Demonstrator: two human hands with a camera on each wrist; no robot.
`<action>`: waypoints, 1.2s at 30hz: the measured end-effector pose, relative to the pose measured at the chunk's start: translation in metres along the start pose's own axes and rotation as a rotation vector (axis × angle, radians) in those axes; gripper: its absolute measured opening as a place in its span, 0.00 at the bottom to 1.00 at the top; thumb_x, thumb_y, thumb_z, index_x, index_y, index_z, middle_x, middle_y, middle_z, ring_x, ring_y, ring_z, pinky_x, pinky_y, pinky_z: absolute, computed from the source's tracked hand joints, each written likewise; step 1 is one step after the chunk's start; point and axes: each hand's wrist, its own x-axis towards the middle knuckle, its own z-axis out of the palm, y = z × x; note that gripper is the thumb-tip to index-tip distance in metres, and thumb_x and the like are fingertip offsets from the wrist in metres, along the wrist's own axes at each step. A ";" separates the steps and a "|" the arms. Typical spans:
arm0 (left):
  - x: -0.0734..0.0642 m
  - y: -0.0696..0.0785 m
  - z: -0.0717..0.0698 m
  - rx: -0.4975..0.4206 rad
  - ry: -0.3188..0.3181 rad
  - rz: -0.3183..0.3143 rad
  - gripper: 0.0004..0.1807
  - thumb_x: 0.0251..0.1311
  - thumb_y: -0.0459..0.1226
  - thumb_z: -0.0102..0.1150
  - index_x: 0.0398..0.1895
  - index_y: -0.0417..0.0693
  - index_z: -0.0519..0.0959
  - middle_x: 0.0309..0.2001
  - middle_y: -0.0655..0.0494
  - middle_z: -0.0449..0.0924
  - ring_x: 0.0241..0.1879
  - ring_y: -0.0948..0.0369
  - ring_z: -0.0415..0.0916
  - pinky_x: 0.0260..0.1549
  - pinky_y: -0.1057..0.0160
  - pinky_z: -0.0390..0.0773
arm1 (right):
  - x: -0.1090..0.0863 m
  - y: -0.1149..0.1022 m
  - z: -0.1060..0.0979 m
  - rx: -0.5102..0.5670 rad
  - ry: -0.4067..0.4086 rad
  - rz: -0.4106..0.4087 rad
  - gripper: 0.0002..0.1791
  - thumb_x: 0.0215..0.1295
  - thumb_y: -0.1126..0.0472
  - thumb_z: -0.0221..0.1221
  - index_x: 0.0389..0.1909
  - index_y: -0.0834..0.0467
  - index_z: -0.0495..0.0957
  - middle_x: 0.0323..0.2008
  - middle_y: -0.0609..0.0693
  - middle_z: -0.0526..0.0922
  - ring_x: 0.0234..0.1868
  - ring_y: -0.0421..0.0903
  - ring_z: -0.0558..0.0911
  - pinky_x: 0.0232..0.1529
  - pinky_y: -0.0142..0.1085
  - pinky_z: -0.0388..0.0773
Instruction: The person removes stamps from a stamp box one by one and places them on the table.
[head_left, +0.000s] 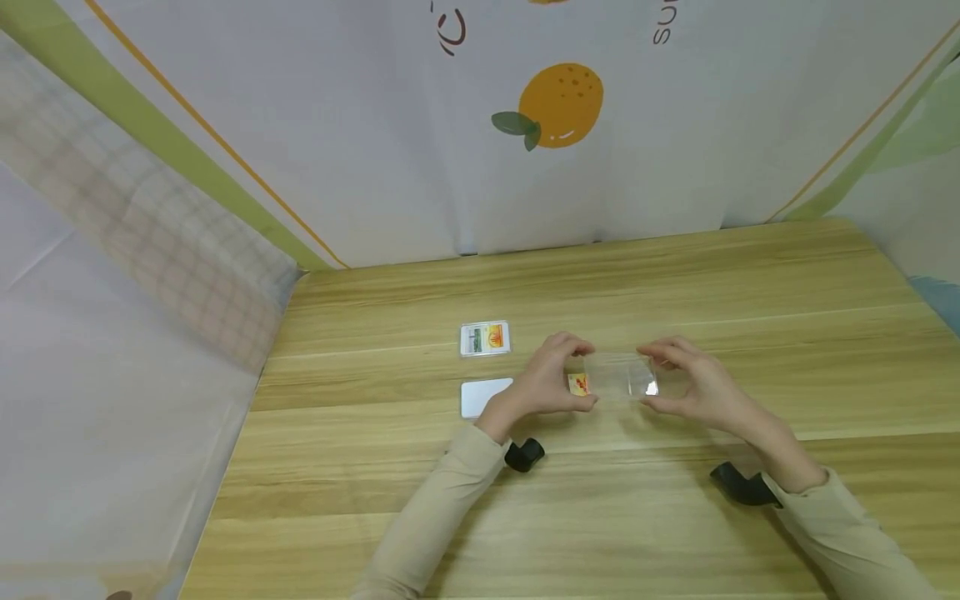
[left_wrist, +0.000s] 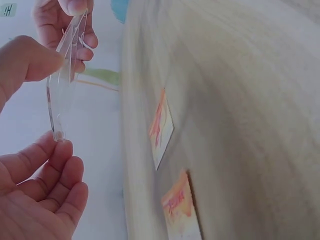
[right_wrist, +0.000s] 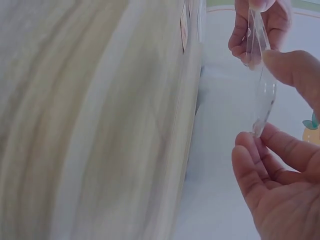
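Between both hands, raised over the wooden table, is a clear plastic case [head_left: 618, 377], its thin layers slightly apart in the wrist views. My left hand [head_left: 551, 377] pinches its left end, thumb on one edge and fingertips on the other. At the opposite end, my right hand [head_left: 693, 379] grips it the same way. Below lie two small orange and cream stamps with toothed edges, one stamp [left_wrist: 161, 129] farther off and another stamp [left_wrist: 181, 207] closer in the left wrist view. From the head, an orange-yellow stamp [head_left: 578, 384] shows beside the case, partly covered by the left hand.
Left of the hands, a clear case with colourful stamps inside [head_left: 484, 338] lies on the wooden table [head_left: 360, 467]. Nearer is a white rectangular piece [head_left: 483, 397], partly behind the left hand. Black curved pieces sit by both wrists. A printed curtain [head_left: 375, 150] stands behind the table.
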 end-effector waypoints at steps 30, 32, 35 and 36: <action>-0.025 -0.008 -0.017 -0.054 0.038 -0.004 0.34 0.42 0.36 0.72 0.55 0.36 0.71 0.52 0.49 0.71 0.54 0.55 0.66 0.54 0.62 0.68 | 0.015 -0.009 0.017 0.040 -0.021 -0.049 0.34 0.35 0.69 0.74 0.50 0.69 0.75 0.44 0.56 0.77 0.40 0.51 0.79 0.42 0.31 0.77; -0.026 -0.009 -0.018 -0.048 0.051 -0.002 0.34 0.41 0.36 0.72 0.54 0.35 0.71 0.52 0.49 0.71 0.53 0.55 0.66 0.54 0.61 0.69 | 0.016 -0.009 0.018 0.043 -0.023 -0.051 0.34 0.35 0.68 0.75 0.50 0.69 0.75 0.45 0.56 0.76 0.40 0.50 0.79 0.42 0.32 0.78; -0.028 -0.010 -0.019 -0.037 0.067 0.005 0.34 0.40 0.37 0.73 0.53 0.35 0.72 0.51 0.48 0.72 0.53 0.54 0.67 0.53 0.61 0.69 | 0.018 -0.010 0.021 0.044 -0.027 -0.048 0.34 0.35 0.68 0.75 0.50 0.69 0.75 0.45 0.56 0.76 0.40 0.50 0.79 0.41 0.34 0.78; -0.028 -0.010 -0.020 -0.034 0.069 0.006 0.34 0.40 0.37 0.73 0.53 0.35 0.72 0.51 0.48 0.72 0.53 0.54 0.67 0.53 0.61 0.69 | 0.019 -0.010 0.021 0.043 -0.028 -0.046 0.34 0.35 0.68 0.75 0.50 0.69 0.75 0.45 0.56 0.76 0.40 0.50 0.79 0.41 0.34 0.79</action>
